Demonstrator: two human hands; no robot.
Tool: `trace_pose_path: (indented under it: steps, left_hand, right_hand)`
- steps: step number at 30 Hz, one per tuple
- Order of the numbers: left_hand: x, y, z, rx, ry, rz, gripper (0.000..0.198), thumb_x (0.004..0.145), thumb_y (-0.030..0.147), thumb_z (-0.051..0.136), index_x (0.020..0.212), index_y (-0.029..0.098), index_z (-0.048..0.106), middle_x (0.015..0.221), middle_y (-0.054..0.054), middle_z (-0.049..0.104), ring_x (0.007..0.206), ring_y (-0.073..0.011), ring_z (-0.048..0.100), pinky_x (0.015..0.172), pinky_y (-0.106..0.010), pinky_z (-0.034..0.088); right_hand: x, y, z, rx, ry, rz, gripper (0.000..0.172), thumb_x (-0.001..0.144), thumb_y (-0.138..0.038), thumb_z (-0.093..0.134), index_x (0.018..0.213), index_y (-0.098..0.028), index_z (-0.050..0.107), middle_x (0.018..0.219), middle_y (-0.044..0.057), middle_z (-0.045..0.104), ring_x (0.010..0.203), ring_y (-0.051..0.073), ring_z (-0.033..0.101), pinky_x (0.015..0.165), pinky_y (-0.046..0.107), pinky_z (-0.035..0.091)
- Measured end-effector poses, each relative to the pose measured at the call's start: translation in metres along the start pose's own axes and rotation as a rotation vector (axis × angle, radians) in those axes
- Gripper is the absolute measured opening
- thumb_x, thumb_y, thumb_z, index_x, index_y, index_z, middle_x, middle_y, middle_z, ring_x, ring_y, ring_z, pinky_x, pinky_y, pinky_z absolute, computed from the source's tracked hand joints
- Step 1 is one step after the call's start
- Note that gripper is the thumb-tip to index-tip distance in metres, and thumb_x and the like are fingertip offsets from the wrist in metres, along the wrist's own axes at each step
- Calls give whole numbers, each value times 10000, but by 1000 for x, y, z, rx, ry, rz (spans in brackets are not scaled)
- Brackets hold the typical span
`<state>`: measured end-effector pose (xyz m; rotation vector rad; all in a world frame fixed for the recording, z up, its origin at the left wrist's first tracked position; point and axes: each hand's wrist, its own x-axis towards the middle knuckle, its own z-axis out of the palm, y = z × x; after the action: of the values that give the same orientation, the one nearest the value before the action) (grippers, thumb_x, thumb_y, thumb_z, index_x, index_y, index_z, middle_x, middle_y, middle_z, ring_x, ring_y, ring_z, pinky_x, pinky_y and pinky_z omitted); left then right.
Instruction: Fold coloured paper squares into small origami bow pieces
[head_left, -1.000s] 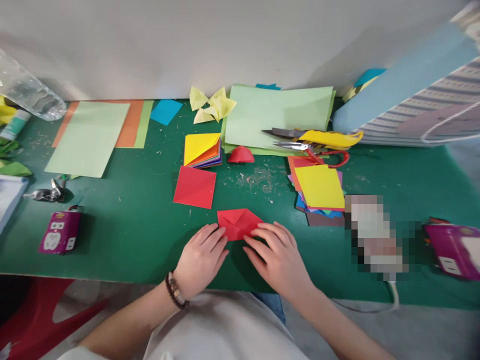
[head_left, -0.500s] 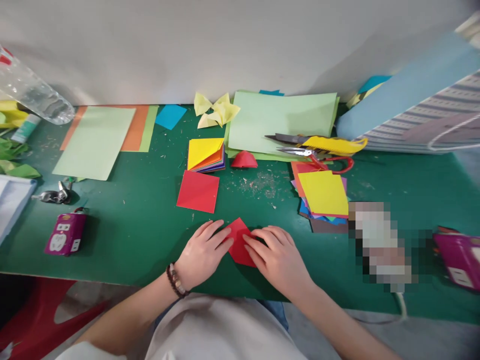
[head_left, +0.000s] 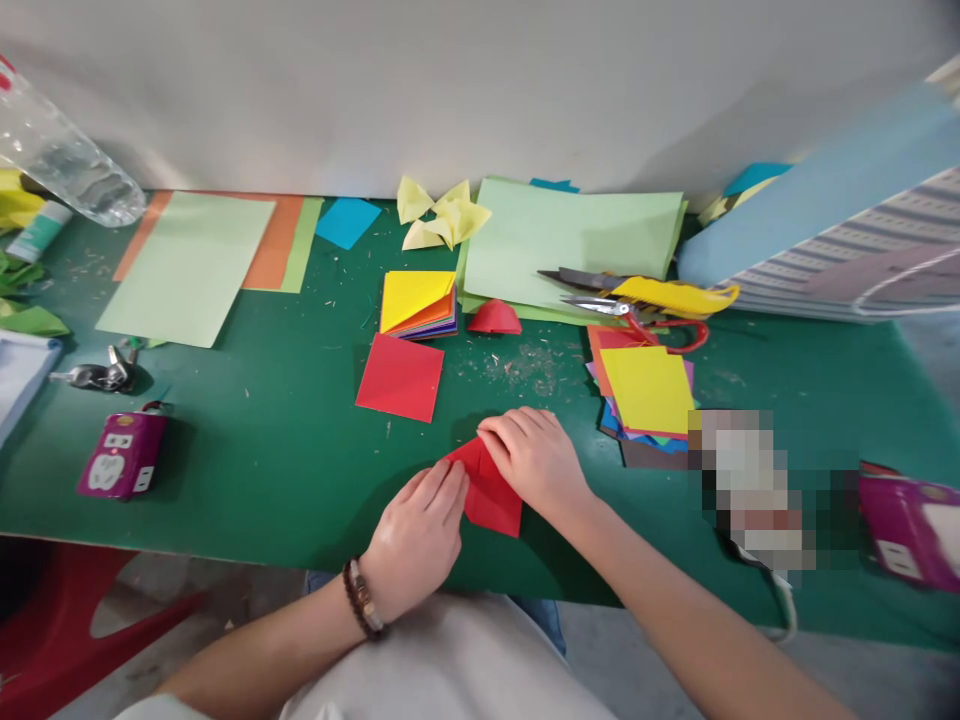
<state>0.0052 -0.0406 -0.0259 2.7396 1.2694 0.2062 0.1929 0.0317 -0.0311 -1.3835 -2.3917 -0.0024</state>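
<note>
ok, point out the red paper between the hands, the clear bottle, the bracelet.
Red paper (head_left: 493, 496), head view: middle of its exposed face.
Clear bottle (head_left: 73, 155), head view: middle of its side.
Bracelet (head_left: 362, 598), head view: its beads.

paper (head_left: 495, 503) between left hand (head_left: 420, 535) and right hand (head_left: 538, 465), scissors (head_left: 667, 293) behind, rightward

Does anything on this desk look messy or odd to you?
Yes: tiny pale scraps litter the green tabletop beyond the right hand, perhaps unswept clippings. Also, a pixelated patch at the right obscures whatever lies there.
</note>
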Motion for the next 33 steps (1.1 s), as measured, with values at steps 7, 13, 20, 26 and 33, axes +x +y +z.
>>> trace_pose_path:
  steps: [7,13,20,26,33]
  left_hand:
    - [-4,3,5,-65,93,-26,386,886,139,406,1228,69,569,1271,-134,600,1255,-265,499,1054,-377,411]
    - [-5,4,3,-73,87,-55,325,899,166,438,1173,109,604,1263,-93,606,1225,-266,508,1026,-394,442]
    - [-6,5,1,-94,116,-100,326,872,139,463,1163,104,606,1192,-134,595,1145,-267,550,980,-388,496]
    - [-5,7,0,-123,132,-126,303,871,133,465,1135,119,612,1092,-134,574,1128,-273,541,937,-399,527]
    - [-8,6,-2,-141,149,-129,339,878,148,472,1200,148,577,1082,-126,556,1108,-275,529,910,-434,538]
  right_hand:
    - [2,-3,0,-36,15,-107,240,935,-159,485,732,-180,610,630,17,576,673,166,485,668,310,297]
    - [2,-12,3,-11,-42,-178,242,924,-140,479,725,-181,611,642,21,560,682,173,447,670,310,278]
    - [5,-21,5,50,-105,-233,212,902,-136,505,718,-182,598,656,15,555,681,174,430,655,318,267]
    - [13,-32,6,113,-164,-291,251,903,-134,501,670,-189,574,650,7,562,667,162,451,630,316,279]
    - [9,0,-26,434,72,158,132,930,-242,526,975,-225,649,849,19,674,782,149,599,737,295,442]
